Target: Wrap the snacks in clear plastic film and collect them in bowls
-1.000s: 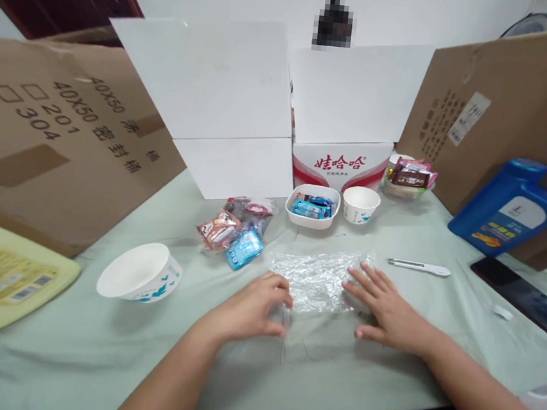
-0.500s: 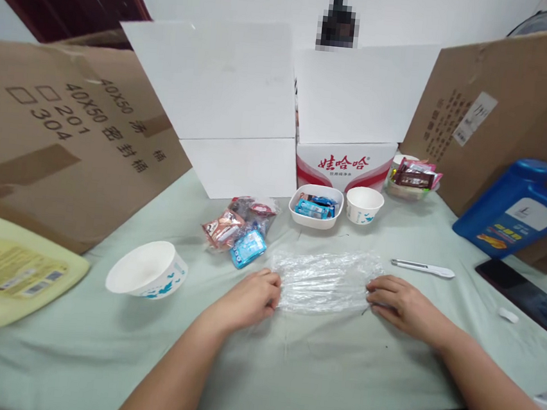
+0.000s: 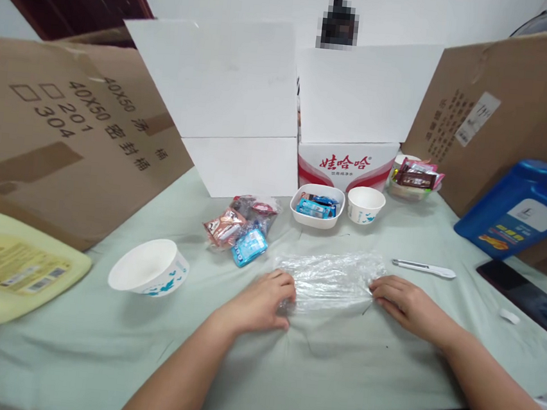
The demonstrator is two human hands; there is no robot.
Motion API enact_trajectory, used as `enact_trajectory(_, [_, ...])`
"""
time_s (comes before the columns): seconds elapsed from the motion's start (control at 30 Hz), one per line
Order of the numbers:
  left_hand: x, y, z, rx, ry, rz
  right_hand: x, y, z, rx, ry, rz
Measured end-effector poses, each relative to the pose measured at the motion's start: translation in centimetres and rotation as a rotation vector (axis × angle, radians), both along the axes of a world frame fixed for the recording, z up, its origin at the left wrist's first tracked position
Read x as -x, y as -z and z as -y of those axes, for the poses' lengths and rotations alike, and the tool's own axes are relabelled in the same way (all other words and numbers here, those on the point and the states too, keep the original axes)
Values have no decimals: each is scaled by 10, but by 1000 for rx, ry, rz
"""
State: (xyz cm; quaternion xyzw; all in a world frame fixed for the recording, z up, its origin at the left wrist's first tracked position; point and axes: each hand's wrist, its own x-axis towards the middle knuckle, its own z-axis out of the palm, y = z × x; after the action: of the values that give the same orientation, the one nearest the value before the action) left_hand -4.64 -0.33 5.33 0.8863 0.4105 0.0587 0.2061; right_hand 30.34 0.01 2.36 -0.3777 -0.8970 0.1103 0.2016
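Note:
A crinkled clear plastic sheet (image 3: 331, 278) lies flat on the pale green tablecloth (image 3: 96, 336) in front of me. My left hand (image 3: 259, 303) grips its left end with curled fingers. My right hand (image 3: 402, 301) pinches its right end, fingers bent. The sheet is stretched between the two hands. A pile of snack packets (image 3: 240, 227) lies just beyond my left hand.
An empty white paper bowl (image 3: 148, 270) stands left. A white dish of packets (image 3: 316, 206), a small cup (image 3: 365, 204) and a bowl of snacks (image 3: 414, 176) sit behind. A utility knife (image 3: 425, 268), blue jug (image 3: 517, 209), phone (image 3: 526, 297), yellow jug (image 3: 5, 276) and cardboard boxes (image 3: 67, 133) surround.
My right hand went from lying flat on the sheet to pinching its right end. My left hand closed on the left end. The sheet now lies stretched between them.

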Motion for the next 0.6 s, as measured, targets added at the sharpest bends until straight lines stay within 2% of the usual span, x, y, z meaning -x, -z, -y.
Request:
enact_trajectory(0.13, [12, 4, -7, 20, -17, 82, -3, -3, -1, 53, -8, 11])
enact_trajectory(0.33, [29, 2, -14, 163, -224, 230, -8, -6, 1, 144, 1, -7])
enact_trajectory(0.47, [24, 12, -19, 137, -353, 274, -9, -3, 0, 236, 238, -97])
enact_trajectory(0.6, [14, 25, -24, 20, -491, 252, -1, 10, -8, 137, 444, -123])
